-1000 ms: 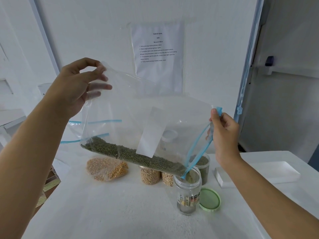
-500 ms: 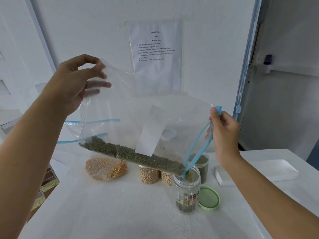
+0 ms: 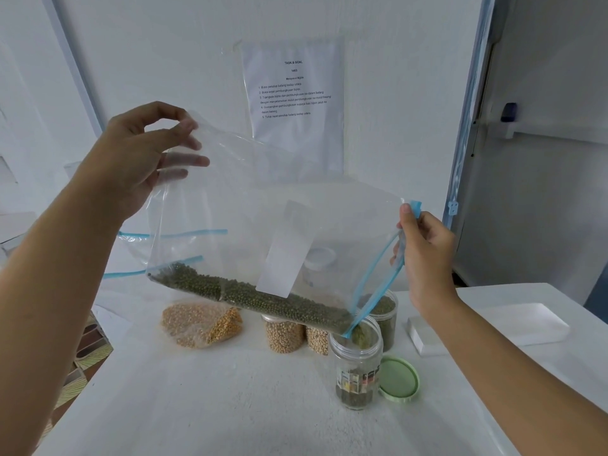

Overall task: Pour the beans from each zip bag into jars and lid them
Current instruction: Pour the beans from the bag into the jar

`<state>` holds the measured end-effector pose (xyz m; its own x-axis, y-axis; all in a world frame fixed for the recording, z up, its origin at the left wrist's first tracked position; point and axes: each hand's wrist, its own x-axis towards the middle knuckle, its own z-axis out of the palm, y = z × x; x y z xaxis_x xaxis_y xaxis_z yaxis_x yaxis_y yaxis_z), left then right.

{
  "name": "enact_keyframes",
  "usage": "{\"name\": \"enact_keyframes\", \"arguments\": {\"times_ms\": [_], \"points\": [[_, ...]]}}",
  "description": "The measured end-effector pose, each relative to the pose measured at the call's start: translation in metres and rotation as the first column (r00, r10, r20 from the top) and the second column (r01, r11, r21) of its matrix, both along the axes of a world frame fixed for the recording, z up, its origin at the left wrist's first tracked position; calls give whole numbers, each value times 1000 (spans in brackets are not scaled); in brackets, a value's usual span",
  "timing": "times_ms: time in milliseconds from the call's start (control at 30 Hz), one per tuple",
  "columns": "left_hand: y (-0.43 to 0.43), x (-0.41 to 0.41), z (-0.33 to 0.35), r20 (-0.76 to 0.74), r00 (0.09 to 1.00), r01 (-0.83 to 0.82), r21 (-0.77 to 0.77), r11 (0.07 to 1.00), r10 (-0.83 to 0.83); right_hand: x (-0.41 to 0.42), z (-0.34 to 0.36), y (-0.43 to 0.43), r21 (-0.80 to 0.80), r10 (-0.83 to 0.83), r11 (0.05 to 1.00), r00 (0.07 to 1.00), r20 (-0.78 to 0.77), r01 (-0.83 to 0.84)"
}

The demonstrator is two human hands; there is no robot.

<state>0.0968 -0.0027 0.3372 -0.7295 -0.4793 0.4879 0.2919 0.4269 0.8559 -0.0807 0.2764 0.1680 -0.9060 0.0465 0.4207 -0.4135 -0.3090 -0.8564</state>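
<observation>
Presently, the step in hand is judged to be the pour of green beans (image 3: pixel 250 296) into the open jar (image 3: pixel 357 366). That jar stands nearest on the white table (image 3: pixel 230 406), with a shallow layer of beans at its base. Its green lid (image 3: pixel 398 379) lies flat just beside it on the right. The zip bag (image 3: pixel 263 209) is held above, tilted down to the right, its low mouth corner resting inside the jar's rim. The green beans lie in a band along the bag's bottom fold, and some are dropping into the jar. The right hand (image 3: pixel 424 248) has thumb and fingers clamped on the upper end of the blue zip track, beside the slider. The left hand (image 3: pixel 138 159) pinches the raised closed corner between thumb and forefinger; the other fingers are spread behind the film.

Recommendation: hold the mouth corner inside the rim, raise the left corner gradually so the band slides rather than surges, and stop short of the jar's neck so that the lid will seat. Risk noted: the jar stands unsupported and looks light; a drag from the bag could tip it.

Behind stand two jars of pale beans (image 3: pixel 284 335), a fuller jar of green beans (image 3: pixel 383 312) and a bag of yellow beans (image 3: pixel 200 322). A printed notice (image 3: pixel 292 103) hangs on the wall.
</observation>
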Motion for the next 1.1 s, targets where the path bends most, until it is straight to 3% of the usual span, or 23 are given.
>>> {"name": "enact_keyframes", "arguments": {"times_ms": [1100], "points": [[1,-2,6,3,1000,-1,-13,1000,1,0,0,1,5,2,1000,1000,7,-2]]}}
